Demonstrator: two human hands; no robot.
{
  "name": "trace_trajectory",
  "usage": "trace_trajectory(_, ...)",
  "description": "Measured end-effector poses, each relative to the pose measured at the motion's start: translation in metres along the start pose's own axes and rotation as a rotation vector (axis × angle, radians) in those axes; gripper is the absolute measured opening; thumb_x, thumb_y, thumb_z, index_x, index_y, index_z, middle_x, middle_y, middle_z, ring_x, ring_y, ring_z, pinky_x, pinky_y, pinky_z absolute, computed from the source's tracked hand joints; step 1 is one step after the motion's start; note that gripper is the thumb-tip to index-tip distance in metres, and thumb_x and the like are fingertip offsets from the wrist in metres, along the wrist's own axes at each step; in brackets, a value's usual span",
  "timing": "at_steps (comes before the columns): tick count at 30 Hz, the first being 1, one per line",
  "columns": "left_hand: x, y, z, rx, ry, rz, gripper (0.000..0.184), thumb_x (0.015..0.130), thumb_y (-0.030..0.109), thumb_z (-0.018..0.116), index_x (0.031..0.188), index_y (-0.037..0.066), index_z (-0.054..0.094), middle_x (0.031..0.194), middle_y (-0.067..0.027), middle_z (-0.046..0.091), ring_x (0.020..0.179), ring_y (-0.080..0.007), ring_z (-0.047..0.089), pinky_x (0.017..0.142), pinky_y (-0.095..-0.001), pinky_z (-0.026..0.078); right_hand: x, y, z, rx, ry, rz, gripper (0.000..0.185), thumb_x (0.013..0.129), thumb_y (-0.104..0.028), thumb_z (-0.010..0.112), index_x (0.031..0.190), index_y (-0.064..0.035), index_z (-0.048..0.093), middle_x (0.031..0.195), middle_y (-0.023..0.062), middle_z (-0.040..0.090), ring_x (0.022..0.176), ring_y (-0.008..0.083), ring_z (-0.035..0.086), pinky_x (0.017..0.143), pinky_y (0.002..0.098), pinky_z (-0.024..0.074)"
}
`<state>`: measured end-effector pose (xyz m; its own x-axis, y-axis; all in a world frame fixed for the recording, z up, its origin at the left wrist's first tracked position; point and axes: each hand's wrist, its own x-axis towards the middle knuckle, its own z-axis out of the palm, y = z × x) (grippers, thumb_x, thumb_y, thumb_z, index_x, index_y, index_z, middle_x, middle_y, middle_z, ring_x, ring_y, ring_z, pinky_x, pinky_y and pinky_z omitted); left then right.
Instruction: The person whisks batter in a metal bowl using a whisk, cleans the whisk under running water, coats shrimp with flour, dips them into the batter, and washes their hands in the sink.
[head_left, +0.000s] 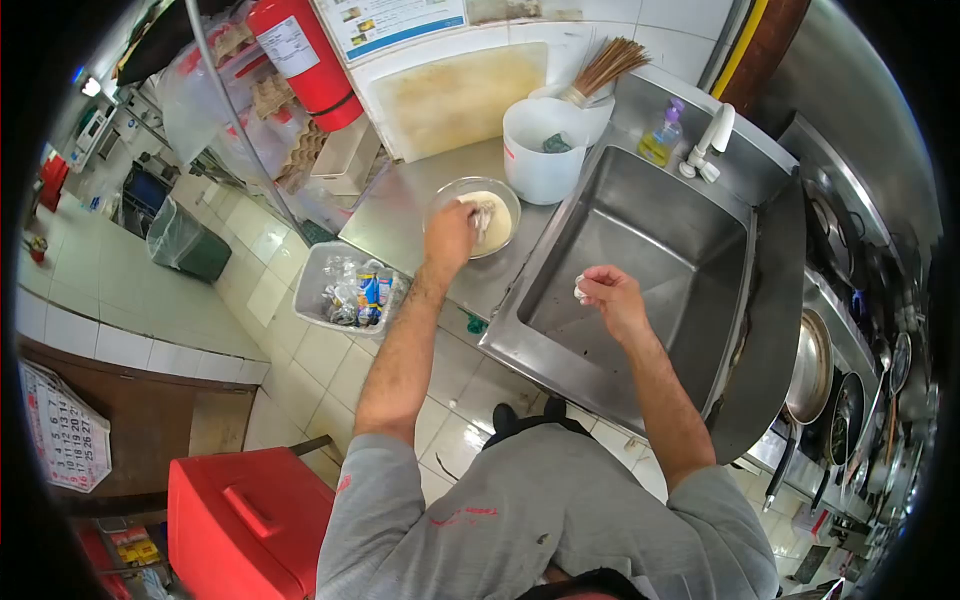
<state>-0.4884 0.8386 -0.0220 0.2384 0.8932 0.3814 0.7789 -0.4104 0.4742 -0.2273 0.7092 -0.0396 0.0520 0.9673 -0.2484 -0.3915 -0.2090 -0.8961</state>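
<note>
My left hand (450, 238) reaches into a metal bowl (515, 208) on the steel counter. Its fingers are closed around a pale, whitish piece (483, 217) whose kind I cannot make out. Cream-coloured, batter-like liquid (497, 235) fills the bottom of the bowl. Over the near part of the steel sink (640, 230), my right hand (614, 298) pinches a small white lump (579, 288) between thumb and fingers. The lump's kind is too small to tell.
A white bucket (535, 170) stands between bowl and sink, a stick brush (610, 68) behind it. A soap bottle (660, 135) and faucet (710, 145) are at the sink's back. Below the counter sits a bin of wrappers (318, 275); pans (808, 370) are at right.
</note>
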Motion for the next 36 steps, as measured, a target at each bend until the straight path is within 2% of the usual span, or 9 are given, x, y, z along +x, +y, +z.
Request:
trace_trajectory(4, -0.007, -0.006, 0.023, 0.128, -0.234, -0.071, 0.023, 0.077, 0.007, 0.058, 0.098, 0.007, 0.066, 0.090, -0.0160, 0.062, 0.086, -0.0333, 0.060, 0.079, -0.0405, 0.048, 0.034, -0.002, -0.035, 0.009, 0.014, 0.058, 0.010, 0.078, -0.001, 0.066, 0.087, -0.0021, 0.060, 0.081, 0.0061, 0.062, 0.072, 0.0149, 0.061, 0.060, 0.0264, 0.0498)
trace_trajectory(9, 0.009, -0.018, 0.032, 0.075, -0.012, -0.163, 0.023, 0.077, 0.005, 0.057, 0.098, 0.005, 0.066, 0.093, -0.0166, 0.063, 0.087, -0.0329, 0.060, 0.080, -0.0393, 0.048, 0.085, -0.006, -0.105, 0.040, 0.163, 0.059, 0.009, 0.084, -0.009, 0.062, 0.090, -0.0031, 0.060, 0.081, 0.0054, 0.062, 0.072, 0.0158, 0.061, 0.060, 0.0273, 0.0496)
trace_trajectory(15, 0.027, 0.008, 0.005, 0.016, 0.142, -0.114, 0.021, 0.078, 0.006, 0.056, 0.097, 0.005, 0.066, 0.092, -0.0163, 0.063, 0.084, -0.0334, 0.061, 0.076, -0.0396, 0.049, 0.143, -0.022, -0.202, 0.090, 0.295, -0.041, 0.010, 0.087, -0.013, 0.059, 0.094, -0.0058, 0.059, 0.078, 0.0041, 0.061, 0.068, 0.0160, 0.060, 0.056, 0.0278, 0.0487)
trace_trajectory(25, 0.079, 0.055, -0.087, 0.081, 0.066, -0.264, 0.023, 0.079, 0.010, 0.059, 0.099, 0.001, 0.065, 0.078, -0.0188, 0.065, 0.073, -0.0302, 0.065, 0.067, -0.0363, 0.049, 0.201, -0.073, -0.277, 0.093, 0.408, -0.129, 0.017, 0.085, -0.016, 0.064, 0.095, -0.0056, 0.057, 0.079, 0.0043, 0.061, 0.066, 0.0156, 0.059, 0.051, 0.0269, 0.0474)
trace_trajectory(27, 0.081, 0.052, -0.079, 0.025, 0.041, -0.304, 0.023, 0.076, 0.009, 0.060, 0.098, 0.001, 0.065, 0.076, -0.0196, 0.064, 0.073, -0.0332, 0.063, 0.066, -0.0382, 0.048, 0.209, -0.078, -0.283, 0.070, 0.491, -0.112, 0.020, 0.085, -0.019, 0.065, 0.096, -0.0054, 0.055, 0.078, 0.0042, 0.059, 0.064, 0.0150, 0.058, 0.049, 0.0265, 0.0460)
trace_trajectory(31, 0.072, 0.005, -0.018, 0.225, -0.005, -0.133, 0.019, 0.073, 0.008, 0.059, 0.090, 0.002, 0.066, 0.079, -0.0220, 0.062, 0.076, -0.0380, 0.060, 0.069, -0.0432, 0.048, 0.229, -0.077, -0.303, 0.012, 0.471, -0.129, 0.028, 0.086, -0.031, 0.063, 0.096, -0.0057, 0.055, 0.074, 0.0013, 0.056, 0.058, 0.0119, 0.054, 0.044, 0.0236, 0.0404)
trace_trajectory(33, 0.062, -0.001, 0.009, 0.257, -0.179, -0.108, 0.020, 0.074, 0.005, 0.054, 0.090, 0.002, 0.066, 0.088, -0.0209, 0.063, 0.084, -0.0355, 0.061, 0.075, -0.0421, 0.048, 0.232, -0.082, -0.302, -0.047, 0.549, -0.129, 0.032, 0.086, -0.033, 0.062, 0.097, -0.0041, 0.055, 0.074, 0.0020, 0.056, 0.056, 0.0115, 0.053, 0.042, 0.0236, 0.0393)
trace_trajectory(35, 0.061, -0.003, 0.022, 0.234, -0.612, -0.170, 0.043, 0.068, 0.003, 0.058, 0.111, 0.005, 0.060, 0.102, -0.0179, 0.063, 0.094, -0.0313, 0.061, 0.080, -0.0355, 0.048, 0.236, -0.087, -0.305, -0.107, 0.626, -0.123, 0.036, 0.086, -0.036, 0.062, 0.098, -0.0026, 0.054, 0.074, 0.0028, 0.055, 0.054, 0.0112, 0.052, 0.040, 0.0235, 0.0383)
trace_trajectory(36, 0.058, -0.001, 0.021, 0.282, -0.683, -0.130, 0.050, 0.067, 0.003, 0.060, 0.116, 0.006, 0.057, 0.106, -0.0182, 0.062, 0.099, -0.0312, 0.059, 0.083, -0.0347, 0.047, 0.239, -0.090, -0.307, -0.187, 0.650, -0.123, 0.042, 0.085, -0.040, 0.061, 0.099, -0.0013, 0.054, 0.075, 0.0034, 0.055, 0.055, 0.0108, 0.052, 0.040, 0.0235, 0.0385)
